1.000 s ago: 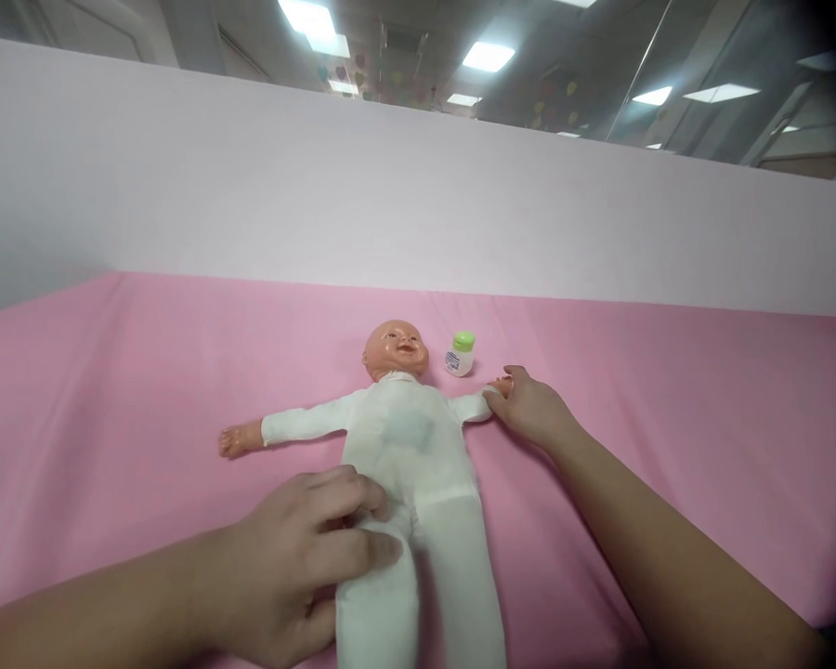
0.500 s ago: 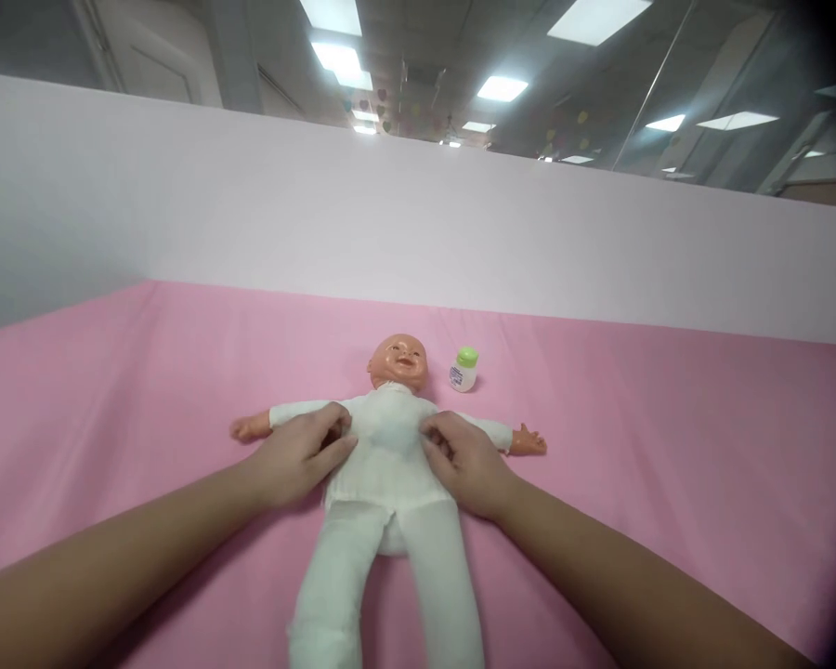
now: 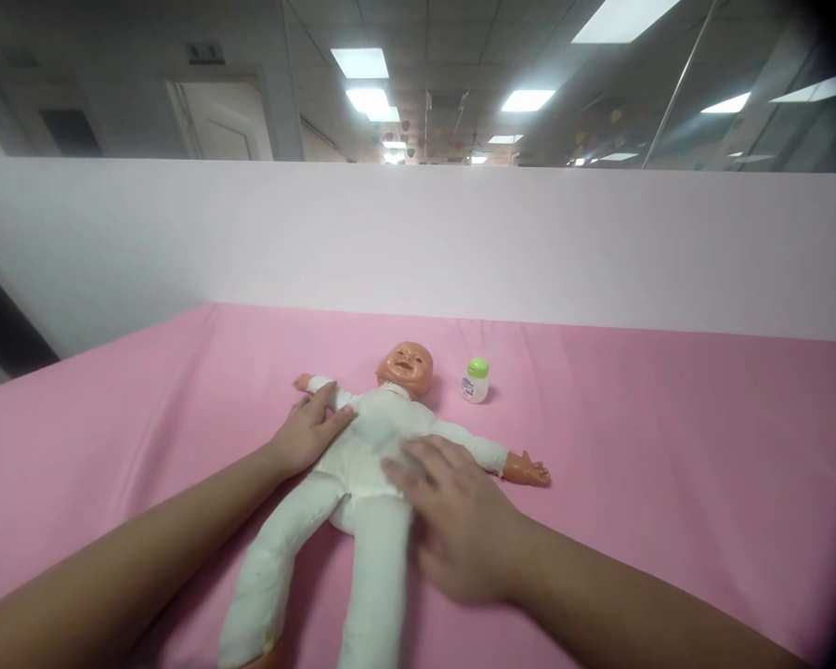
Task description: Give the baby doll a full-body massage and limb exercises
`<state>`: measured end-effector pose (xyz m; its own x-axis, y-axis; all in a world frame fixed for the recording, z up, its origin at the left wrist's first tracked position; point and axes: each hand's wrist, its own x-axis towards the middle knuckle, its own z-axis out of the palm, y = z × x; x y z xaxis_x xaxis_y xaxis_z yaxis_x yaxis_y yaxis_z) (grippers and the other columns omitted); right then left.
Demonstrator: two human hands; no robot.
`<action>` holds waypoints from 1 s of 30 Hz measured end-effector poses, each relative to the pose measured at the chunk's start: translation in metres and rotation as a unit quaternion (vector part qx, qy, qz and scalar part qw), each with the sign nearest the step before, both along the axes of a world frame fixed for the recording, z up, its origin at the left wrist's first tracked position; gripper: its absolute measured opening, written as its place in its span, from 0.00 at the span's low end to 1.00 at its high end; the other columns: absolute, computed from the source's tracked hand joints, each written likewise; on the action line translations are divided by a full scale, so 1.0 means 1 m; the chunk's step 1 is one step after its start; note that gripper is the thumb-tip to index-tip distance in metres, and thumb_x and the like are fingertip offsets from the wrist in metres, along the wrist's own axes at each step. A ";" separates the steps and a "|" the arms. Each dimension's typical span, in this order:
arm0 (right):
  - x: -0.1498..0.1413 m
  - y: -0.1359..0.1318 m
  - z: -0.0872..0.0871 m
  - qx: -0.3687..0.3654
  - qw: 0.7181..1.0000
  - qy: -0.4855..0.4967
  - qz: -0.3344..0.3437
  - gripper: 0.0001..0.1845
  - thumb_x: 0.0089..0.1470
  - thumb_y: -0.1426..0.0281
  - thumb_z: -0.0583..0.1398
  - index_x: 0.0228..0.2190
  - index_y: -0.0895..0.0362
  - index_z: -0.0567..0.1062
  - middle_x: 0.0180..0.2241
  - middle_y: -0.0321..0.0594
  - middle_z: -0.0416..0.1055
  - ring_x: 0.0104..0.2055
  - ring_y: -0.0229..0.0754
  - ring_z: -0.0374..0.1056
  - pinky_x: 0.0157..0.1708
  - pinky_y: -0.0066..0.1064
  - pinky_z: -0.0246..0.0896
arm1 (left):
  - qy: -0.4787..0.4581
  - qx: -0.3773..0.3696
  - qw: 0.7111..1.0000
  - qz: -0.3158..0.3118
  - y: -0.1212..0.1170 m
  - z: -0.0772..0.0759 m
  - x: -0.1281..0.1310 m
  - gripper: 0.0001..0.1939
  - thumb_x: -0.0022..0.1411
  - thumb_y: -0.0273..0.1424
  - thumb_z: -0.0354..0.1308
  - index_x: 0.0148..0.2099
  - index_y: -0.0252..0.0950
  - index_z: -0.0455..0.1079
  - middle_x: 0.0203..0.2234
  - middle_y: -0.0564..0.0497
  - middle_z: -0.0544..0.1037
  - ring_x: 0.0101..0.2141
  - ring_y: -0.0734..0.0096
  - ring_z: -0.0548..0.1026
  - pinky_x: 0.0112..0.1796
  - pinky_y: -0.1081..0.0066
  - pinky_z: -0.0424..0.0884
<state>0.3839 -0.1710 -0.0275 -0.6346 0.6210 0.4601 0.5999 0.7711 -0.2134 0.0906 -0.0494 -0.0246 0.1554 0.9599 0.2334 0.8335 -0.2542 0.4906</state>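
A baby doll (image 3: 376,455) with a cloth body and a smooth plastic head lies face up on the pink sheet, slightly askew, its arms spread. My left hand (image 3: 312,429) rests at the doll's side near the armpit, fingers stretched out and holding nothing. Over the other side of the belly is my right hand (image 3: 463,520), slightly blurred, with its fingers apart. Whether its fingertips touch the cloth is hard to tell. Beside the doll's head stands a small clear bottle (image 3: 475,383) with a green cap and a label.
The pink sheet (image 3: 633,446) covers the surface under the doll. Behind it rises a white padded wall (image 3: 460,242), topped by a glass pane reflecting ceiling lights. A dark gap (image 3: 0,321) shows at the left edge.
The doll has turned, its legs swinging left. My hands have gone from curled fingers at its chest to spread ones, the right moving lower. The view has levelled out.
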 end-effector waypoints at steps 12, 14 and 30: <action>-0.041 -0.030 -0.002 0.242 0.942 0.045 0.228 0.04 0.65 0.66 0.60 0.40 0.50 0.76 0.46 0.35 0.77 0.46 0.40 0.71 0.52 0.35 0.69 | -0.025 0.026 0.999 -0.031 -0.004 0.000 -0.001 0.47 0.65 0.58 0.54 0.75 0.37 0.49 0.69 0.35 0.57 0.68 0.35 0.54 0.63 0.39 0.55; -0.032 -0.027 0.005 0.230 0.947 0.117 0.192 0.07 0.65 0.68 0.59 0.44 0.52 0.75 0.46 0.39 0.76 0.46 0.41 0.72 0.49 0.36 0.71 | -0.015 0.055 0.998 -0.034 -0.008 0.000 -0.001 0.44 0.65 0.56 0.55 0.75 0.42 0.49 0.70 0.37 0.52 0.69 0.35 0.51 0.63 0.37 0.56; 0.005 0.035 0.009 0.000 0.983 0.177 -0.041 0.32 0.53 0.74 0.63 0.60 0.53 0.67 0.54 0.47 0.73 0.57 0.53 0.70 0.56 0.48 0.70 | 0.041 0.161 0.947 -0.276 -0.023 0.012 0.008 0.19 0.69 0.25 0.50 0.58 0.44 0.72 0.68 0.46 0.56 0.61 0.57 0.68 0.55 0.60 0.73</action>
